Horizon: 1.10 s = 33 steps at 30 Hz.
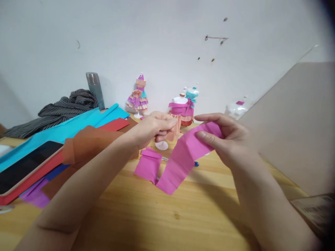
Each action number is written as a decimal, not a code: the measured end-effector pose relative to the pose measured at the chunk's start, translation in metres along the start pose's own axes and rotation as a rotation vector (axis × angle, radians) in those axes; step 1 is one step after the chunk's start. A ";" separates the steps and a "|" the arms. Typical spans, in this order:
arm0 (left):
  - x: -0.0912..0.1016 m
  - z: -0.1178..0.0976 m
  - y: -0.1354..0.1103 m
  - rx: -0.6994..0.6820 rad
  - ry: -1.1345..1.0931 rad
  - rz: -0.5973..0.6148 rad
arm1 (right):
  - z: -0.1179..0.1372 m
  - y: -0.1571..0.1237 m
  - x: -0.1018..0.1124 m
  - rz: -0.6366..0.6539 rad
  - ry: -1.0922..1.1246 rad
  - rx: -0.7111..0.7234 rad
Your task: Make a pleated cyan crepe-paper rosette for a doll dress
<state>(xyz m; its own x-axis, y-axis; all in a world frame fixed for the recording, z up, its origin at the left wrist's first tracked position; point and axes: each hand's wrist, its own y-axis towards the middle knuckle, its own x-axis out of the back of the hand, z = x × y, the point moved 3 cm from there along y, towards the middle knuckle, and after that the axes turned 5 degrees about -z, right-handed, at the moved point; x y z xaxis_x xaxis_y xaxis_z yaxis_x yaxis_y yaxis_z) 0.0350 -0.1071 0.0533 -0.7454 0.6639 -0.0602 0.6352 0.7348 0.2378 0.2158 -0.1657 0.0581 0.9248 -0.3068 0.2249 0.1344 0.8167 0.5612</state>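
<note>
My right hand (pixel 226 134) grips one end of a pink crepe paper strip (pixel 180 164) between thumb and fingers. The strip hangs down to the left, its lower end close to the table. My left hand (pixel 159 127) is closed in a pinch in front of a small dress form (pixel 180 100); whatever its fingertips hold is too small to make out. That form wears a pink wrap (pixel 179 108) over a peach pleated skirt (pixel 177 129), and my left fingertips partly cover the skirt. A folded pink paper piece (pixel 148 165) lies below my left hand.
Coloured crepe sheets (pixel 91 144) and a phone (pixel 28 165) are piled at left, before a striped cloth (pixel 70 104) and a flask (pixel 95 90). Other dress forms stand by the wall, one in a tiered dress (pixel 138 97). A blue-handled tool (pixel 196 164) is partly hidden.
</note>
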 end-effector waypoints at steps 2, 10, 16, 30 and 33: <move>-0.001 0.002 -0.001 0.046 -0.006 0.044 | -0.002 -0.001 -0.003 0.023 0.022 -0.043; -0.008 0.006 -0.005 0.108 0.291 0.043 | -0.010 -0.002 -0.008 0.116 0.111 -0.122; 0.000 -0.001 -0.003 0.005 0.374 -0.106 | -0.004 -0.004 -0.011 0.174 0.008 -0.056; -0.014 0.010 0.002 -0.025 0.295 -0.236 | -0.014 0.007 -0.009 0.002 0.231 -0.189; -0.017 0.007 0.000 -0.035 0.255 -0.168 | -0.015 0.005 -0.011 -0.035 0.207 -0.145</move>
<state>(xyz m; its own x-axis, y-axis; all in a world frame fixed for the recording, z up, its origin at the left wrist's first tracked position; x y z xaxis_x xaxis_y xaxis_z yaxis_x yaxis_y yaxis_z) 0.0489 -0.1169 0.0471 -0.8688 0.4743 0.1425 0.4950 0.8231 0.2783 0.2118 -0.1508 0.0467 0.9698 -0.2419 0.0307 0.2039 0.8733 0.4425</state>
